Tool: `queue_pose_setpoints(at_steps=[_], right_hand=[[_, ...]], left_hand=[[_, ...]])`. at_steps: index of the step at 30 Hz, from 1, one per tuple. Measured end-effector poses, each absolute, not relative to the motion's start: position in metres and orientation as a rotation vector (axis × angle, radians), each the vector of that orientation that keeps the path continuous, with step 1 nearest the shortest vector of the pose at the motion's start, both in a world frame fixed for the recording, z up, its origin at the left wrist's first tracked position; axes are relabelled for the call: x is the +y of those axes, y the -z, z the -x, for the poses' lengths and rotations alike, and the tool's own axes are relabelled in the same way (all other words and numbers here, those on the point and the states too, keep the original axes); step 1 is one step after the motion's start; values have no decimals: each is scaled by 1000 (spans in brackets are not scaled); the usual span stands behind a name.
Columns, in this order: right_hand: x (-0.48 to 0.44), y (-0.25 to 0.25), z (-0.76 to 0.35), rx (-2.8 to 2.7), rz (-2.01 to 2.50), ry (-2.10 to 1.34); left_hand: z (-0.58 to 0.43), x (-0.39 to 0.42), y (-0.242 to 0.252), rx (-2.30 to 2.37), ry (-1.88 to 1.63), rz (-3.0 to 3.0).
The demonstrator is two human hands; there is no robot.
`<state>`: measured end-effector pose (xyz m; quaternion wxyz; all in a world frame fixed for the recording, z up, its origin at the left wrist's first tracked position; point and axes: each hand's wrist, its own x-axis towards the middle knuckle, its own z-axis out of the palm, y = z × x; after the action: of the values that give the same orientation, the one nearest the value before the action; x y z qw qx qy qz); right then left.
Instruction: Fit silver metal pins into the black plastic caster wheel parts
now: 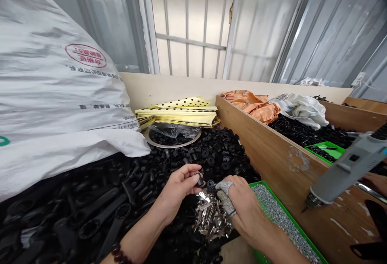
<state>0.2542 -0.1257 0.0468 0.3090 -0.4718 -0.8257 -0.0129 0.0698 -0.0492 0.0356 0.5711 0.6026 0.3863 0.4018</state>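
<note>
1. A small black moulded part (pixel 199 180) is pinched by the left hand (pixel 177 189) at 6 o'clock, its fingers closed around it.
2. The right hand (pixel 244 207) is seen half-curled at 5 o'clock, with a grey knitted finger guard (pixel 225 197); whether a round black part (pixel 211 185) is gripped cannot be told.
3. A heap of shiny silver metal clips (pixel 211 219) is placed just below both hands, on black moulded parts (pixel 211 153).
4. A green plastic tray (pixel 260 184) of small silver pieces is set at 5 o'clock, and a grey electric screwdriver (pixel 347 167) is held up at 4 o'clock.
</note>
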Motion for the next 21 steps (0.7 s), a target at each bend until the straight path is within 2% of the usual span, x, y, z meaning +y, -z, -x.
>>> queue_pose_setpoints(at_steps=[5,13,17,21], right_hand=[[-132,-48,-241,-2211,1153,119],[-139,-47,-239,-2299,976,220],[-147,-42,-237,-2292,964,129],[-158,-34,-233,-2211,1089,-117]], left_hand=[[-68,-79,-41,819,-995,-1035],[-64,-112,-31,761,-903,-882],[-61,-122,-28,781,-914,-970],[-55,-131,-26,855,-970,-1294]])
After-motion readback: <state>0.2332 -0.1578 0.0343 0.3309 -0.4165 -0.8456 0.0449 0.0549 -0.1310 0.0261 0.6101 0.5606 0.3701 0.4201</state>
